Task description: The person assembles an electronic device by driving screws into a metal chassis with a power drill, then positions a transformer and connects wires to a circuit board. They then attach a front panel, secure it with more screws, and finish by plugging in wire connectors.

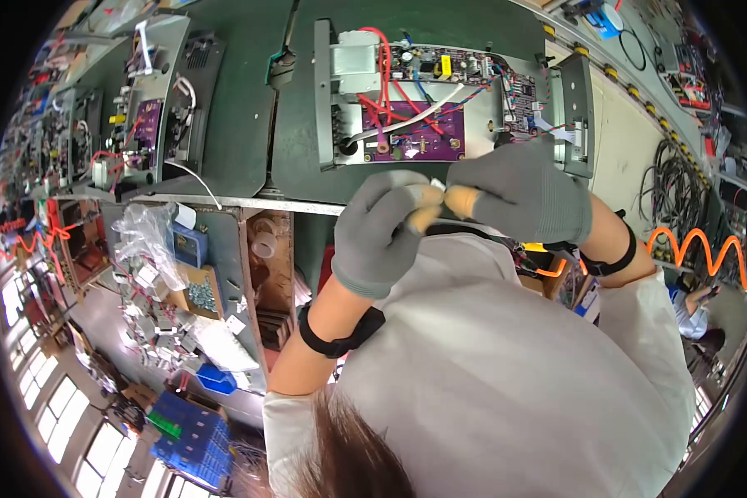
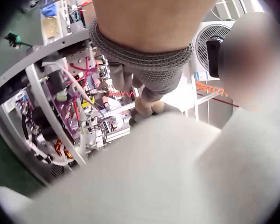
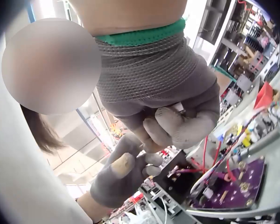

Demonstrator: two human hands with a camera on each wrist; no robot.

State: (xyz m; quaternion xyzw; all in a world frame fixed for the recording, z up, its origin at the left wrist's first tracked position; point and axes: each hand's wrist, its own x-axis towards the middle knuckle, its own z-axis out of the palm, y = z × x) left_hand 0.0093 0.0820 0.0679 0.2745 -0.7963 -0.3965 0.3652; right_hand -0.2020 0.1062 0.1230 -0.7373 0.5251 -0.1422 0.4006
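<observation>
Both hands wear grey gloves with yellowish fingertips and meet in front of the chest, just off the bench's front edge. My left hand (image 1: 378, 228) has bent fingers and pinches at a small white piece (image 1: 436, 183), its exact kind too small to tell. From the other side my right hand (image 1: 519, 195) grips the same spot with thumb and curled fingers. In the right wrist view, a bit of white (image 3: 178, 107) shows between the right fingers. Just beyond the hands lies an open metal chassis (image 1: 326, 100) with a purple circuit board (image 1: 427, 148), red wires and a white cable (image 1: 415, 119).
Further units (image 1: 145, 124) stand along the green bench (image 1: 241, 50) at left. Below them, a side table carries a plastic bag (image 1: 145, 236), a box of screws (image 1: 201, 295) and a blue bin (image 1: 217, 379). An orange coiled hose (image 1: 697, 253) hangs at right.
</observation>
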